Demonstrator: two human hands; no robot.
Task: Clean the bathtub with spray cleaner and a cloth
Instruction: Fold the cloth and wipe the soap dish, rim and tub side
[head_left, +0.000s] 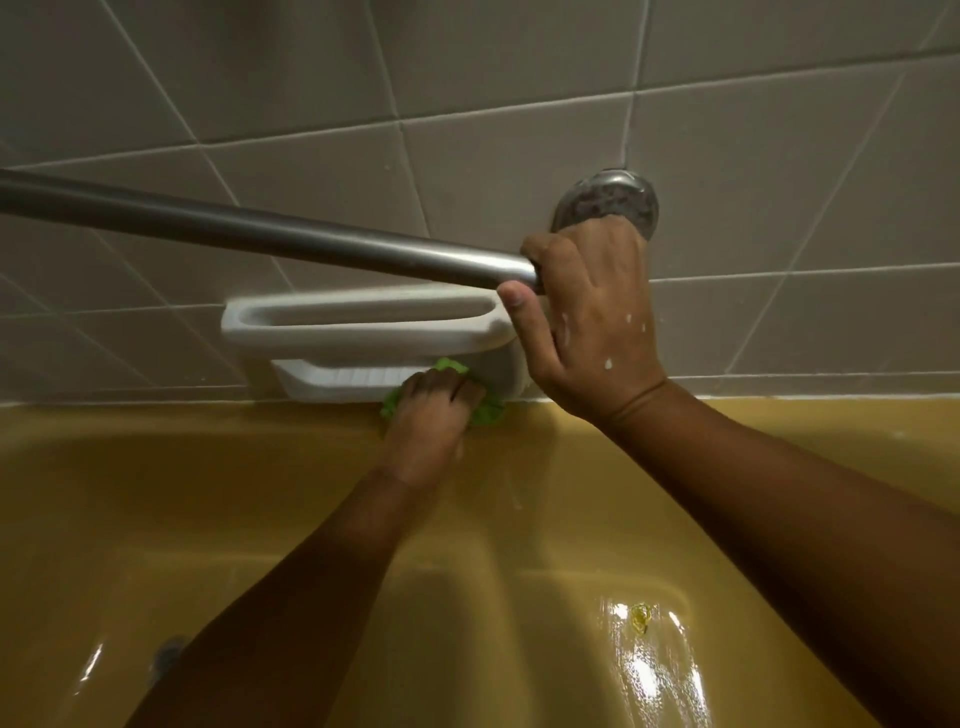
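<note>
A mustard-yellow bathtub (218, 467) fills the lower half of the view. At its far rim, my left hand (431, 415) grips a green cloth (488, 410) and holds it against the tub rim, just below the white ceramic soap dish (353, 332). My right hand (587, 317) is curled round the right end of a metal grab bar (249, 228), beside its round wall mount (608, 200). White droplets dot the back of my right hand. No spray bottle is in view.
Grey wall tiles (519, 62) rise behind the tub. The grab bar runs from the left edge to the mount, above the soap dish. The tub floor (649, 670) is wet and shiny at the lower right, with a dark mark (169, 654) at the lower left.
</note>
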